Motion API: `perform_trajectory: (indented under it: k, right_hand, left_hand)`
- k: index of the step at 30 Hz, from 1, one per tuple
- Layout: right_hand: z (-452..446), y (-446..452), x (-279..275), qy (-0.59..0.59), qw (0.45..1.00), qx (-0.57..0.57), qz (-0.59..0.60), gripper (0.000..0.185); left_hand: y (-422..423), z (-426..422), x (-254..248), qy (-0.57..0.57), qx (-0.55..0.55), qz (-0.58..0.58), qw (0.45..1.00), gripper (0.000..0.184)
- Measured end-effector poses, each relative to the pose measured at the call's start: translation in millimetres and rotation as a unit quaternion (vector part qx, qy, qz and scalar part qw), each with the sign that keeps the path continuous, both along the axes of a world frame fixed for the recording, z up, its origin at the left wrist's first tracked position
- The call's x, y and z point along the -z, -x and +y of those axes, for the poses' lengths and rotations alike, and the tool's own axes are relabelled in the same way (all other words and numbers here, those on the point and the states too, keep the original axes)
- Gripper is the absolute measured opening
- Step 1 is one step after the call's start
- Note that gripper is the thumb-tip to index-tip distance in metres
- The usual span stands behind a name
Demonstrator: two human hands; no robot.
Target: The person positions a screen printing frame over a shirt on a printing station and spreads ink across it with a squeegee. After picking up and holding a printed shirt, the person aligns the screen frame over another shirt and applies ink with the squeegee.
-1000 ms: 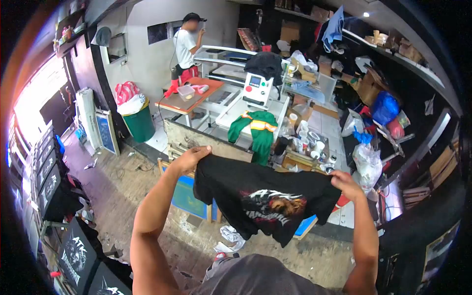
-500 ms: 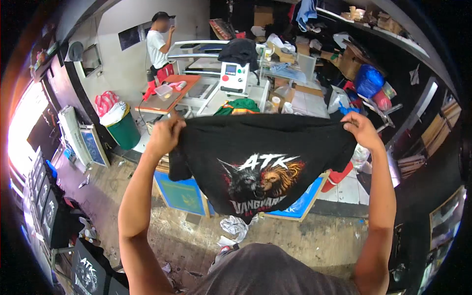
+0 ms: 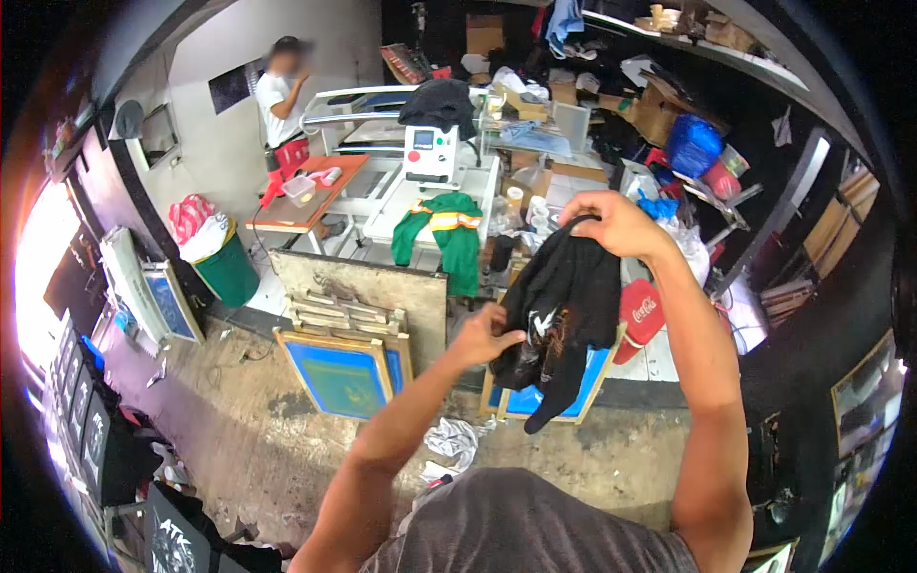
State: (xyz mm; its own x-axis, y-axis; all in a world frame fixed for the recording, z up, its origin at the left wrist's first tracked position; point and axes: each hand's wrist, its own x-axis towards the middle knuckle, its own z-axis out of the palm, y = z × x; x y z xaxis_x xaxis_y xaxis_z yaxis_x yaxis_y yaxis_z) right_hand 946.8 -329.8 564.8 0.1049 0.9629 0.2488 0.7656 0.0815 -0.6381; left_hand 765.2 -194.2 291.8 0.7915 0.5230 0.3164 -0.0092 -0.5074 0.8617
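A black T-shirt (image 3: 564,310) hangs bunched and folded in front of me, its wolf-and-lion print partly hidden in the creases. At the top, my right hand (image 3: 616,224) is closed round the gathered edge of the cloth. My left hand (image 3: 482,336) is at the shirt's left side, thumb and fingers apart, the thumb touching the fabric. Behind the shirt's lower part are blue screen-printing frames (image 3: 597,377) leaning near the floor.
More printing frames (image 3: 339,377) lean against a wooden board (image 3: 358,286). Beyond stands a heat press (image 3: 430,153) with a green garment (image 3: 444,229) on it. A person (image 3: 282,100) stands at the back left. Printed black shirts (image 3: 172,530) lie at lower left; crumpled cloth (image 3: 454,437) lies on the floor.
The shirt was spread wide between both hands; now it is gathered under my right hand. My left hand has come off its corner and moved right and down to the shirt's side.
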Motion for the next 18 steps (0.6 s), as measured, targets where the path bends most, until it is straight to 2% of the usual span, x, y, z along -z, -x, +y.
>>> perform_trajectory:
  k: [1,3,5,6,7,8,9,10,11,12,13,14,15,16,17,18]
  right_hand:
    - [-3,3,-6,0.002,1.000,0.007,-0.002,0.020]
    - [-13,4,-20,0.029,0.999,0.019,-0.025,0.020]
    - [-32,-8,-31,0.033,0.999,0.030,-0.022,0.022]
    - [-46,-13,-38,0.072,0.993,0.060,-0.077,0.026]
    - [-61,-10,-51,0.109,0.981,0.088,-0.132,0.030]
    - [-74,-15,-55,0.123,0.972,0.118,-0.160,0.034]
    - [-85,-29,-52,0.120,0.966,0.127,-0.191,0.033]
    - [-97,-47,-44,0.116,0.965,0.132,-0.197,0.031]
    - [-108,-60,-39,0.113,0.963,0.135,-0.204,0.029]
    - [-117,-65,-40,0.115,0.962,0.140,-0.204,0.029]
    - [-126,-68,-39,0.083,0.966,0.172,-0.176,0.026]
    - [-135,-71,-37,0.051,0.967,0.204,-0.145,0.022]
    - [-140,-82,-35,0.048,0.974,0.212,-0.069,0.012]
    - [-145,-87,-36,-0.006,0.981,0.189,-0.047,0.013]
    - [-151,-91,-37,-0.062,0.983,0.173,-0.027,0.014]
    - [-154,-93,-40,-0.079,0.977,0.193,-0.035,0.016]
  left_hand:
    - [-16,-9,18,0.036,0.014,-0.035,0.999,0.040]
    - [-32,-9,30,-0.012,0.031,-0.032,0.999,0.019]
    - [-37,2,25,0.010,0.015,-0.054,0.998,0.007]
    - [-38,11,20,-0.021,0.015,-0.068,0.997,0.005]
    - [-46,26,23,0.063,0.014,-0.037,0.997,0.009]
    - [-62,49,39,0.060,-0.021,-0.065,0.996,0.008]
    - [-42,31,-29,0.321,-0.015,-0.068,0.944,0.006]
    - [-45,46,-39,0.281,-0.016,-0.064,0.957,0.010]
    - [-48,57,-56,0.131,-0.041,-0.059,0.989,0.015]
    - [-38,47,-95,0.116,-0.031,-0.061,0.991,0.016]
    - [-42,52,-109,0.087,-0.001,-0.139,0.986,0.017]
    - [-40,53,-134,0.077,0.037,-0.140,0.986,0.021]
    - [-23,39,-177,0.063,0.030,-0.050,0.996,0.038]
    - [-21,46,-179,-0.062,0.016,-0.047,0.997,0.058]
    - [-8,36,-197,-0.180,0.002,-0.010,0.984,0.068]
    - [-10,42,-201,-0.204,0.016,0.068,0.977,0.068]
